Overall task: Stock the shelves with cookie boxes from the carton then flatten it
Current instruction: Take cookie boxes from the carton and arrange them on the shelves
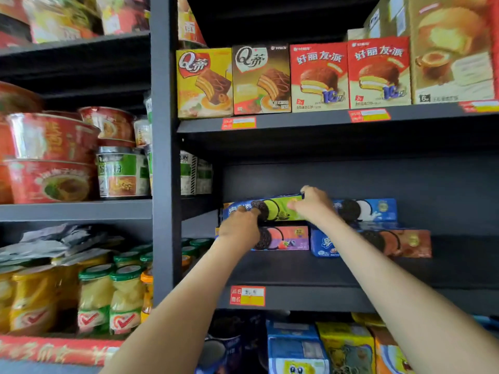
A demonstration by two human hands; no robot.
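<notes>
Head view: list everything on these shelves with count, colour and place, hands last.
green cookie box: 1, green, middle shelf, atop pink cookie box
pink cookie box: 1, pink-purple, bottom left
blue cookie box: 1, blue, atop brown cookie box
brown cookie box: 1, reddish brown, bottom right
cake boxes: 5, yellow, brown, red, cream, upper shelf
noodle bowls: several, red, left bay
fruit jars: several, yellow, green lids, lower left
snack packs: several, blue, yellow, orange, bottom right
price tags: 4, red-yellow, shelf edges
left hand: 1, holds green cookie box's left end
right hand: 1, grips its right end
</notes>
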